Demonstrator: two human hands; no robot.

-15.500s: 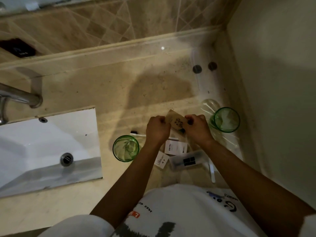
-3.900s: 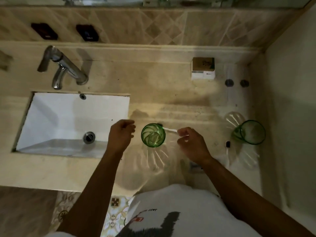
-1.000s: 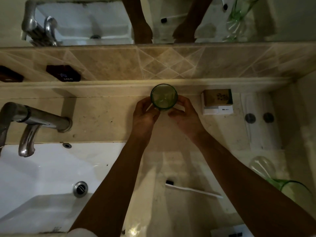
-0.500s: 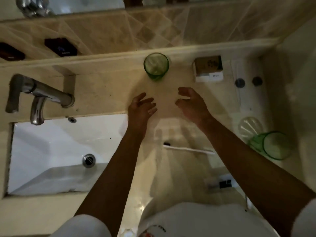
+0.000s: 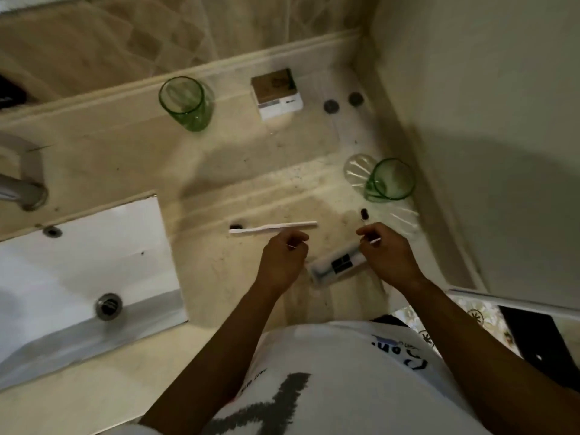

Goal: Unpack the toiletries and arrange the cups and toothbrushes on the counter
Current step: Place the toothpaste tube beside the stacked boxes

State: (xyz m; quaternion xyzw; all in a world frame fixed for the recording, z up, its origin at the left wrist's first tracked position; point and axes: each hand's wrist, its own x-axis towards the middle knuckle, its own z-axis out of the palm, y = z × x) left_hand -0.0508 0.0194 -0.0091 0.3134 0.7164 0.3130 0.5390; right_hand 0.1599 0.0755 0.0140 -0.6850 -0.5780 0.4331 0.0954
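While one green cup [image 5: 185, 103] stands placed by the wall, both loosely curled hands, left hand [image 5: 284, 260] and right hand [image 5: 387, 257], hover holding nothing clear; toothbrush [image 5: 271, 228] and second cup [image 5: 389, 180] remain unarranged on the counter [image 5: 219, 171].

1. There is one view only, from a camera worn on the person's head.
2. It looks steeply down and forward over the person's shirt [image 5: 345, 381] at the table [image 5: 219, 171], tilted so the back edge runs slantwise.
3. It sits near: forearms fill the lower frame, and both hands reach mid-frame.
4. The wide lens takes in the sink [image 5: 78, 265] at the left edge, the tiled wall [image 5: 157, 32] behind, and the side wall [image 5: 486, 120] at the right corner.
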